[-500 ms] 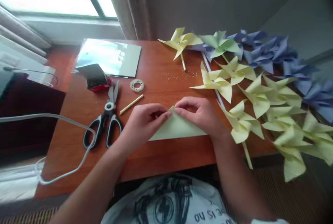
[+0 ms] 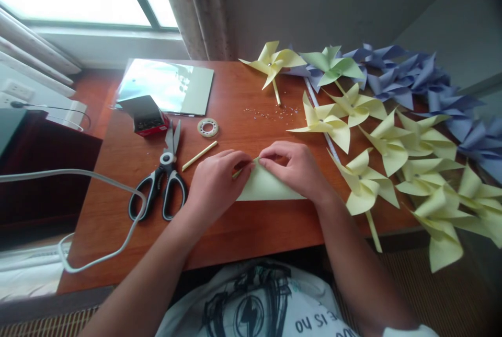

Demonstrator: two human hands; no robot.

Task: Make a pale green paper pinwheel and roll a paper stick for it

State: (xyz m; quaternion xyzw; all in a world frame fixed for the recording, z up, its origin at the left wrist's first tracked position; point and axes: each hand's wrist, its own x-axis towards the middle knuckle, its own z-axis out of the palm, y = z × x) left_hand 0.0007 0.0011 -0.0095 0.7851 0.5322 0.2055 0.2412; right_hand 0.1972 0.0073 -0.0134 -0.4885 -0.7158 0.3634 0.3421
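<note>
A pale yellow sheet of paper (image 2: 263, 188), folded into a triangle, lies flat near the front edge of the wooden table (image 2: 117, 232). My left hand (image 2: 215, 183) and my right hand (image 2: 296, 167) meet at the triangle's top corner, and the fingertips of both pinch it there. The left half of the sheet is hidden under my left hand.
Black-handled scissors (image 2: 162, 180), a yellow stick (image 2: 199, 155), a tape roll (image 2: 207, 127), a red box (image 2: 146, 116) and a shiny sheet (image 2: 167, 84) lie to the left. Several yellow pinwheels (image 2: 368, 183) and blue pinwheels (image 2: 408, 76) fill the right side. A white cable (image 2: 98, 180) crosses the left.
Both hands and the folded paper have shifted slightly away from the front edge of the table. The fingers press closer together at the top corner.
</note>
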